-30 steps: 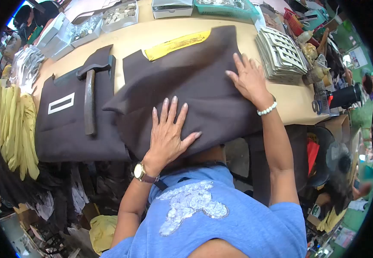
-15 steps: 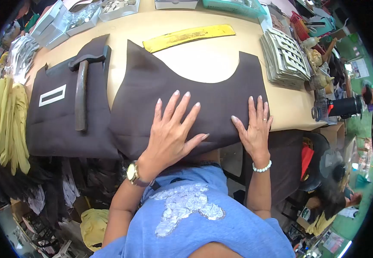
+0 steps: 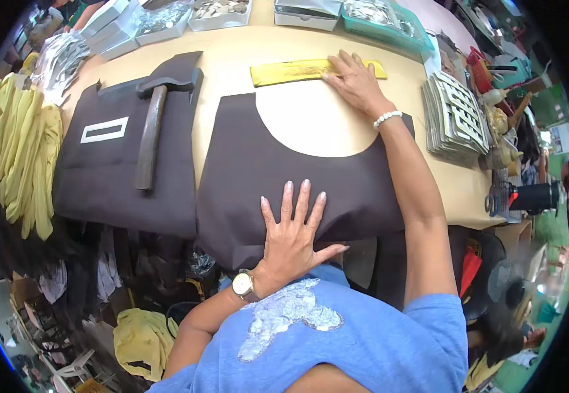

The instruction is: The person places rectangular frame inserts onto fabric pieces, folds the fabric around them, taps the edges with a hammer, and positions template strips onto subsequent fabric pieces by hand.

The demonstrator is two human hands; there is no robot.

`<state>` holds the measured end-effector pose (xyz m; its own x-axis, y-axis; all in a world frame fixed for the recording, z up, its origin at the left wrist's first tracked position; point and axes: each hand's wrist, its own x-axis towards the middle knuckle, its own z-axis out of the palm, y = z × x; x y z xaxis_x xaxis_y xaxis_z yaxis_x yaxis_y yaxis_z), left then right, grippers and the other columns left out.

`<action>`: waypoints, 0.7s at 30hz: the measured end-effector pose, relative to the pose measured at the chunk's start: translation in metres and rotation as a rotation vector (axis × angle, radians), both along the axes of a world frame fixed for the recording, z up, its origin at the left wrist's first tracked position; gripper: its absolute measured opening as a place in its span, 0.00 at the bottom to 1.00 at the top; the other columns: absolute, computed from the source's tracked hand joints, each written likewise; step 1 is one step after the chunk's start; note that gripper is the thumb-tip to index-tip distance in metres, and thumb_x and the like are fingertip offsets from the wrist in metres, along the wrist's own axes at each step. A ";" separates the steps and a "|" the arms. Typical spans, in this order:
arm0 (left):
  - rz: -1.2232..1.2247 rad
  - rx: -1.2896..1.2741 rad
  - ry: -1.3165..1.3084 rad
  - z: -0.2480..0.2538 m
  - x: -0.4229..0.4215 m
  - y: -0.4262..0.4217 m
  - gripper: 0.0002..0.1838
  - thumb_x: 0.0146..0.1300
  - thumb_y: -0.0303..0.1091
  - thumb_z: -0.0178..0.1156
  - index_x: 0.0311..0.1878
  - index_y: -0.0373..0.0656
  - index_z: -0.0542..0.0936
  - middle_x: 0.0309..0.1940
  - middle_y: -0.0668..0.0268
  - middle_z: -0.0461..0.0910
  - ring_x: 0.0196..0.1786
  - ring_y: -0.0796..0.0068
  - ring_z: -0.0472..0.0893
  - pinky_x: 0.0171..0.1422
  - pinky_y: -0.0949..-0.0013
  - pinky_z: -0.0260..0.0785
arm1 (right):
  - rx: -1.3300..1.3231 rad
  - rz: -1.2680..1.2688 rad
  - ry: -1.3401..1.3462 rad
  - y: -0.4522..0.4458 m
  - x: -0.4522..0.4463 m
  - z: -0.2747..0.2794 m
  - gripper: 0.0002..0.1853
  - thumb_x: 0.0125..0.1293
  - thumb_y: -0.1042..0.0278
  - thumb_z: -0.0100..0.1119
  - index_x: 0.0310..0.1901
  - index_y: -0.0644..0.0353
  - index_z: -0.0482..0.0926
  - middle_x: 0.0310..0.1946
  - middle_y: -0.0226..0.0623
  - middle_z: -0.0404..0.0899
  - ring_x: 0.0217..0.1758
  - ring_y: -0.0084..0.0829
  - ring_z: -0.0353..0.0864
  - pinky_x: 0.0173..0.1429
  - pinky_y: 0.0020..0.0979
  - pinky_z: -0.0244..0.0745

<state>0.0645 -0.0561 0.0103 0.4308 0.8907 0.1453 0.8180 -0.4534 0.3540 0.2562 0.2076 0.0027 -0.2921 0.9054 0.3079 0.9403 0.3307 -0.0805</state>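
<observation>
Nearest us, the left hand [image 3: 291,242] lies palm down on the near part of a dark brown cloth [image 3: 251,170], its fingers spread wide and resting there without a grip. The cloth is matt and mostly flat, softly creased around the hand, with a deep rounded scoop cut into its far edge. It sits mid-counter, its near edge by the blue shirt [image 3: 363,327]. Beyond the scoop, the right hand [image 3: 356,82] is on a stained yellow strip [image 3: 291,72] — its fingers somewhat apart, though we cannot tell whether they grip it.

We see bare counter [image 3: 224,75] inside the scoop and up to the strip, and a band left of the cloth that widens toward the far side. The right forearm [image 3: 422,190] crosses over the cloth's right side.

On the left, a second dark piece [image 3: 101,177] lies close beside the cloth, bearing a hammer [image 3: 150,137] and a white rectangular frame [image 3: 104,123]. On the right, a stack of pale pieces [image 3: 451,121] stands near the cloth's far corner. White boxes and a teal tray [image 3: 379,42] line the far side.
</observation>
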 end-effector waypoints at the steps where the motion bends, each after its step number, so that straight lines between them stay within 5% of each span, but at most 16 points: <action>1: -0.011 -0.003 -0.009 0.004 -0.001 0.002 0.47 0.51 0.71 0.55 0.66 0.44 0.67 0.69 0.46 0.54 0.72 0.41 0.51 0.63 0.25 0.40 | -0.047 0.009 0.015 0.002 0.000 0.005 0.28 0.62 0.43 0.54 0.55 0.54 0.71 0.60 0.41 0.68 0.65 0.41 0.63 0.64 0.55 0.55; 6: -0.044 0.106 -0.068 0.018 -0.003 0.028 0.23 0.59 0.50 0.60 0.49 0.41 0.79 0.53 0.53 0.74 0.59 0.55 0.69 0.65 0.36 0.50 | -0.186 0.004 0.280 -0.012 -0.001 0.032 0.22 0.56 0.48 0.64 0.44 0.54 0.72 0.43 0.38 0.79 0.48 0.39 0.78 0.53 0.42 0.71; 9: -0.120 0.157 -0.075 0.014 0.001 0.042 0.20 0.55 0.46 0.64 0.42 0.40 0.79 0.49 0.56 0.74 0.59 0.57 0.70 0.66 0.38 0.50 | 0.068 0.055 0.258 -0.027 0.000 0.040 0.17 0.57 0.55 0.65 0.41 0.56 0.73 0.34 0.39 0.81 0.36 0.40 0.81 0.42 0.35 0.75; 12: -0.070 0.211 -0.203 0.005 0.003 0.041 0.19 0.51 0.44 0.67 0.39 0.40 0.78 0.46 0.57 0.74 0.56 0.59 0.71 0.63 0.47 0.56 | 0.162 0.088 0.376 -0.071 -0.002 0.082 0.12 0.58 0.62 0.63 0.37 0.59 0.75 0.34 0.40 0.81 0.35 0.39 0.81 0.40 0.36 0.74; 15: -0.038 0.276 -0.273 -0.002 0.003 0.037 0.19 0.48 0.42 0.69 0.38 0.39 0.78 0.43 0.58 0.74 0.51 0.60 0.73 0.58 0.54 0.61 | -0.058 -0.033 0.567 -0.137 -0.007 0.106 0.07 0.58 0.68 0.61 0.34 0.61 0.76 0.31 0.40 0.80 0.33 0.40 0.81 0.37 0.35 0.74; 17: -0.052 0.299 -0.275 -0.004 0.003 0.032 0.19 0.47 0.42 0.70 0.37 0.39 0.78 0.43 0.58 0.74 0.48 0.61 0.73 0.54 0.57 0.63 | -0.135 -0.014 0.610 -0.169 -0.009 0.086 0.06 0.58 0.68 0.61 0.34 0.60 0.77 0.32 0.40 0.79 0.32 0.40 0.80 0.37 0.36 0.73; 21: -0.076 0.321 -0.279 0.013 -0.004 0.032 0.20 0.46 0.41 0.71 0.38 0.39 0.79 0.41 0.59 0.75 0.44 0.62 0.74 0.50 0.59 0.64 | 0.060 -0.251 0.455 -0.206 0.012 0.044 0.11 0.64 0.68 0.55 0.44 0.65 0.78 0.52 0.46 0.75 0.56 0.45 0.74 0.57 0.36 0.69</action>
